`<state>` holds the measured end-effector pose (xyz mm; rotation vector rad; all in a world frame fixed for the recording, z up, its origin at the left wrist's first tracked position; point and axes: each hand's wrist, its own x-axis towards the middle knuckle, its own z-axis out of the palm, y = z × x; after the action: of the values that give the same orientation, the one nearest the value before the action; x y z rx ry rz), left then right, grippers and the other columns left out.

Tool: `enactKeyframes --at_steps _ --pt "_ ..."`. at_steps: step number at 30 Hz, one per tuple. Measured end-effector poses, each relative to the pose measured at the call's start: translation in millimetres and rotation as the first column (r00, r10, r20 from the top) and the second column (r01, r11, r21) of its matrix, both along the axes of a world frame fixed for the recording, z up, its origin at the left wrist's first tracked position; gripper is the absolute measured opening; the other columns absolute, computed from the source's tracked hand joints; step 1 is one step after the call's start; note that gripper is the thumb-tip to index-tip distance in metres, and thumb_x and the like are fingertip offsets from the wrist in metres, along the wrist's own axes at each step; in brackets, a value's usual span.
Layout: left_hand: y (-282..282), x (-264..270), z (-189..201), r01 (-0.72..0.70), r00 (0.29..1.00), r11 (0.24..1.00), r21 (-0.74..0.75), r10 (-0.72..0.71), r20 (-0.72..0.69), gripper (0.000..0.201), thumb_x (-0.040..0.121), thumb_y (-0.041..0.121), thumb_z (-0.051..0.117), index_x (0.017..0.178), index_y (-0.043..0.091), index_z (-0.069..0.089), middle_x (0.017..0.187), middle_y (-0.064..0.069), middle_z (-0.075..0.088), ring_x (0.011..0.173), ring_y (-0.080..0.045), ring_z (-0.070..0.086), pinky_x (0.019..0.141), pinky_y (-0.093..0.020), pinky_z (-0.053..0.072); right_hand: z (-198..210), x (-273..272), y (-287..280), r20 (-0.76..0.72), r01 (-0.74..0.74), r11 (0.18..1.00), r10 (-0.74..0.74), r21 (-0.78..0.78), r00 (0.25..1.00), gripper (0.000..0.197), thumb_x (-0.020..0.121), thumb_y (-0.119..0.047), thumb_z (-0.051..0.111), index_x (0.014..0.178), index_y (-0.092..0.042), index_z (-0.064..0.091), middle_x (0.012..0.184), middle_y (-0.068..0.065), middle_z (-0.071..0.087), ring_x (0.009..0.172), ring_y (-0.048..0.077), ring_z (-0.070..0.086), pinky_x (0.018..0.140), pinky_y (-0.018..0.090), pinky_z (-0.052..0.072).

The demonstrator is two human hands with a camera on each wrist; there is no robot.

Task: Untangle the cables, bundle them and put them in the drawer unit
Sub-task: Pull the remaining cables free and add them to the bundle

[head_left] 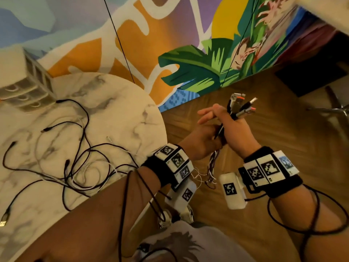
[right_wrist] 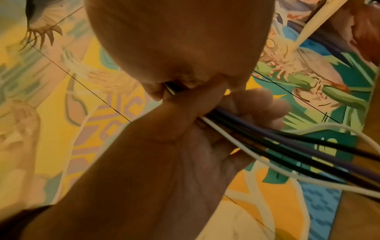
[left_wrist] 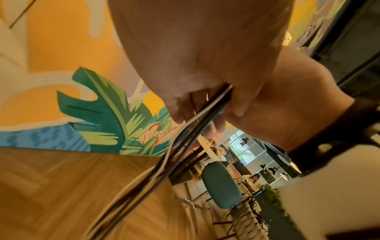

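Cables [head_left: 79, 148] black and white on the white, grey-veined marble table [head_left: 132, 103]; held bundle [right_wrist: 287, 146] black, white, perhaps purple; mural [head_left: 198, 72] orange, green, blue; floor [head_left: 273, 129] brown herringbone.

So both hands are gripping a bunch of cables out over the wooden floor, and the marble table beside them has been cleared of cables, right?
Not quite. The marble table isn't cleared: the head view shows loose cables tangled across it. The rest holds: the left hand and right hand grip the cable bunch over the wooden floor.
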<state>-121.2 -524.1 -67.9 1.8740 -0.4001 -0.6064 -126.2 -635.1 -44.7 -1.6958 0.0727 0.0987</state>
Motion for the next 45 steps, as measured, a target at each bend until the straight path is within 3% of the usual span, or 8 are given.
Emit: enactKeyframes --at_steps 4,7,12,15,18,22,38,45 --pt "-11 -4 20 -0.132 0.973 0.946 -0.295 0.066 -0.221 0.016 0.091 0.001 0.045 0.088 0.010 0.057 0.071 -0.008 0.053 0.065 -0.016 0.049 0.059 -0.026 0.042 4 -2 -11 -0.058 -0.106 0.994 0.107 0.020 0.993 0.056 0.092 -0.056 0.045 0.091 -0.007 0.072 0.092 0.024 0.067 0.072 0.039 0.058 0.057 0.032 0.046" --pt "-7 -1 28 -0.155 0.972 0.936 -0.317 0.089 -0.215 0.035 0.096 0.005 0.040 0.063 0.015 0.048 0.050 0.005 0.042 0.045 -0.008 0.038 0.047 -0.020 0.033 -11 -11 -16 -0.051 -0.227 0.943 0.246 0.245 0.968 0.066 0.077 -0.071 0.052 0.100 -0.012 0.069 0.076 0.007 0.063 0.062 0.014 0.059 0.055 0.021 0.047" --pt "7 11 49 -0.144 0.988 0.971 -0.192 0.131 -0.079 0.046 0.091 0.008 0.049 0.048 0.019 0.038 0.039 0.009 0.033 0.036 -0.010 0.027 0.043 -0.026 0.025 -64 -20 -2 -0.189 -0.346 0.938 0.340 -0.001 0.921 0.023 0.087 -0.016 0.060 0.073 0.001 0.054 0.057 -0.001 0.046 0.049 0.010 0.042 0.051 0.021 0.035" --pt "7 11 63 0.044 0.960 0.987 0.156 -0.085 0.267 0.042 0.089 0.012 0.055 0.050 0.022 0.041 0.041 0.010 0.035 0.038 -0.007 0.030 0.043 -0.018 0.027 -93 -11 5 -0.247 -0.309 0.942 0.271 -0.130 0.930 0.015 0.087 -0.008 0.064 0.079 0.003 0.057 0.071 0.015 0.054 0.055 0.017 0.051 0.059 0.032 0.046" --pt "12 8 77 0.109 0.808 0.894 0.435 -0.334 0.484 0.035 0.087 0.025 0.057 0.054 0.022 0.045 0.045 0.009 0.038 0.043 -0.011 0.035 0.045 -0.019 0.024 -113 2 2 -0.286 -0.236 0.926 0.151 -0.295 0.946 0.011 0.093 -0.006 0.054 0.100 -0.010 0.062 0.094 -0.008 0.051 0.068 -0.009 0.042 0.073 -0.002 0.036" --pt "27 14 94 0.033 0.600 0.836 0.548 -0.455 0.658 0.028 0.087 0.039 0.056 0.065 0.022 0.055 0.048 0.013 0.032 0.043 -0.004 0.030 0.046 -0.020 0.018 -152 2 -6 -0.423 -0.104 0.944 -0.041 -0.314 0.905 0.030 0.090 -0.020 0.059 0.062 -0.012 0.051 0.061 0.003 0.046 0.056 0.016 0.042 0.058 0.031 0.034" --pt "68 39 129 -0.215 0.298 0.824 0.523 -0.455 0.839 0.037 0.082 0.038 0.044 0.055 0.015 0.056 0.041 -0.005 0.045 0.039 -0.020 0.026 0.048 -0.024 0.023 -205 -7 -75 -0.524 0.147 0.800 -0.507 -0.582 0.684 0.031 0.095 -0.024 0.054 0.117 -0.004 0.064 0.088 0.013 0.062 0.086 0.033 0.060 0.069 0.033 0.042" --pt "69 45 144 -0.262 0.241 0.883 0.390 -0.331 0.912 0.034 0.083 0.037 0.046 0.055 0.019 0.048 0.046 0.003 0.029 0.040 -0.018 0.023 0.051 -0.019 0.012 -210 -23 -97 -0.597 -0.154 0.726 -0.405 -0.671 0.692 0.036 0.091 -0.037 0.058 0.087 -0.002 0.063 0.075 0.011 0.061 0.066 0.028 0.055 0.062 0.030 0.044"
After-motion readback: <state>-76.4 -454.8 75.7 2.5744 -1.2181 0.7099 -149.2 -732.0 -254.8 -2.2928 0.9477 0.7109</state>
